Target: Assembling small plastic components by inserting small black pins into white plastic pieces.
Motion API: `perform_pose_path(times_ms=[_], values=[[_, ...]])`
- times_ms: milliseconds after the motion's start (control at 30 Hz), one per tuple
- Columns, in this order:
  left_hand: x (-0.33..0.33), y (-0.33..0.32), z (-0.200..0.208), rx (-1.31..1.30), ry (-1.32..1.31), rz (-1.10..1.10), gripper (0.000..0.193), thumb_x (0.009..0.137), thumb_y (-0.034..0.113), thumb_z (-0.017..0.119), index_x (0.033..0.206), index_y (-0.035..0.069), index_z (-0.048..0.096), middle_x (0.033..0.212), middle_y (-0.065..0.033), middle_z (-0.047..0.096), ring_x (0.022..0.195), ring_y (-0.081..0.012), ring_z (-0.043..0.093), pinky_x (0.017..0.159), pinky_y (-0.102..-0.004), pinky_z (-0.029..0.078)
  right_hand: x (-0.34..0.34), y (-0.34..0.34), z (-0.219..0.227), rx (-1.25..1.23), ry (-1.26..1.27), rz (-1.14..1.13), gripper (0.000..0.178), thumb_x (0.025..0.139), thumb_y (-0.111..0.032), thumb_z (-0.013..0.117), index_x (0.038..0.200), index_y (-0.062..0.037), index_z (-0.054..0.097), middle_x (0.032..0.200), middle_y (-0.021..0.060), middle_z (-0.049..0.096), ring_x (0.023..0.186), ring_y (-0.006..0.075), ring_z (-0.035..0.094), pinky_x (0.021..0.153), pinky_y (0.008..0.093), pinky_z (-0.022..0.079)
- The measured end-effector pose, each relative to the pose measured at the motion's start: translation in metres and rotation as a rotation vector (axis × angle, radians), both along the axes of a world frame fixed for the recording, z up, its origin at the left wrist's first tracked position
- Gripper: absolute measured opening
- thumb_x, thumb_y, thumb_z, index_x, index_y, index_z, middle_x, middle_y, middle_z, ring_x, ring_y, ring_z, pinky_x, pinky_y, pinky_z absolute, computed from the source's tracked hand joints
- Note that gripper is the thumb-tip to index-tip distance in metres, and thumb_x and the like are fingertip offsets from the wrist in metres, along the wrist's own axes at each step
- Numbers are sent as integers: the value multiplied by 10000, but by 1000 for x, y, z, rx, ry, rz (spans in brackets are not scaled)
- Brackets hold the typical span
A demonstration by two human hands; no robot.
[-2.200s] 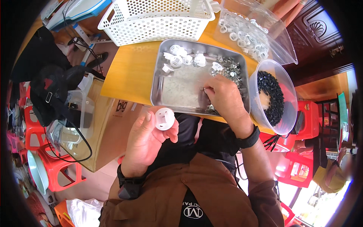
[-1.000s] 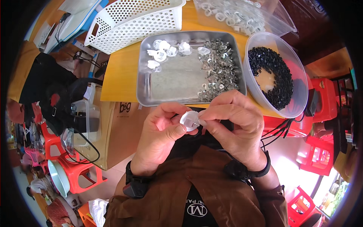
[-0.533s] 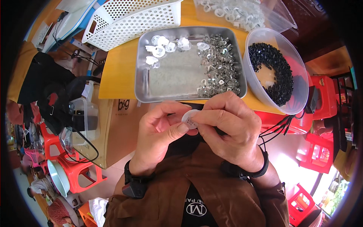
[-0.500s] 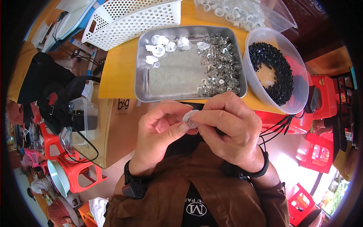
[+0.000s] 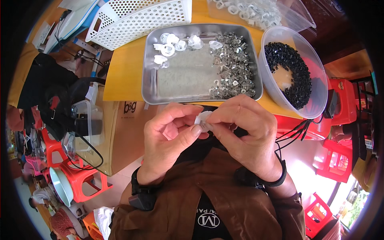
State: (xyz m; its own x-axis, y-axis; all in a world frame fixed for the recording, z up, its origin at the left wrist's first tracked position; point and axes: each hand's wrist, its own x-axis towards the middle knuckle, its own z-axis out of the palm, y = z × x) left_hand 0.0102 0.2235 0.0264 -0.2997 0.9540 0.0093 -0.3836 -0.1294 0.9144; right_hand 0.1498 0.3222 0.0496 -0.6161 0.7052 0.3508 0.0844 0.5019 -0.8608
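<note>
A small white round plastic part (image 5: pixel 203 120) is pinched between both my hands, just in front of the table's near edge. My left hand (image 5: pixel 171 130) grips its left side with thumb and fingers. From the right, my right hand (image 5: pixel 245 134) pinches its upper edge, and those fingertips hide some of it. Beyond my hands lies a metal tray (image 5: pixel 184 100). Several white plastic parts (image 5: pixel 168 49) sit at its far left, and a heap of small shiny metal pieces (image 5: pixel 234 70) covers its right side.
Right of the tray stands a clear round tub (image 5: pixel 320 72) holding small black pieces (image 5: pixel 298 76). Behind are a white perforated basket (image 5: pixel 148 20) and a clear bin of white parts (image 5: pixel 256 12). A cardboard box (image 5: pixel 126 138) and red stools (image 5: pixel 86 176) stand lower left.
The white part has turned in my fingers and shows more of its side. Both hands have stayed nearly in place; the view has shifted slightly.
</note>
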Motion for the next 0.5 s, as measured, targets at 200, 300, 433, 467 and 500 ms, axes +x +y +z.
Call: perform_pose_path(times_ms=[200,300,433,467,500], values=[[1,1,-2,2,11,-11,291,825,-46,621,1107,-77,555,1042,-113,559,959,-198,599,799,-319,548,2,-1,1,64,19,10,159,699,21,693,822,-77,668,762,57,603,625,203,609,529,281,487],[0,1,-2,-16,23,-36,304,812,-62,630,1107,-76,559,1036,-103,553,948,-182,594,815,-299,533,1,0,0,132,43,16,154,697,28,693,814,-64,657,759,66,598,628,212,606,530,286,487],[-1,0,-6,29,123,-28,316,798,-79,639,1104,-72,562,1031,-93,552,942,-165,585,835,-283,508,-2,-2,-8,194,107,-6,171,673,54,695,798,-53,646,745,70,588,621,211,598,523,288,482],[-1,0,-6,29,122,-28,316,798,-79,639,1104,-72,562,1031,-93,552,942,-165,585,835,-283,508,-2,-2,-9,192,111,-21,181,663,60,699,795,-52,645,741,68,585,614,205,595,516,286,478],[-1,0,-7,41,128,-14,305,797,-75,642,1092,-71,565,1034,-94,550,950,-166,584,840,-285,504,-2,-3,-10,192,110,-21,181,663,60,699,795,-52,645,741,68,585,614,205,595,516,286,478]])
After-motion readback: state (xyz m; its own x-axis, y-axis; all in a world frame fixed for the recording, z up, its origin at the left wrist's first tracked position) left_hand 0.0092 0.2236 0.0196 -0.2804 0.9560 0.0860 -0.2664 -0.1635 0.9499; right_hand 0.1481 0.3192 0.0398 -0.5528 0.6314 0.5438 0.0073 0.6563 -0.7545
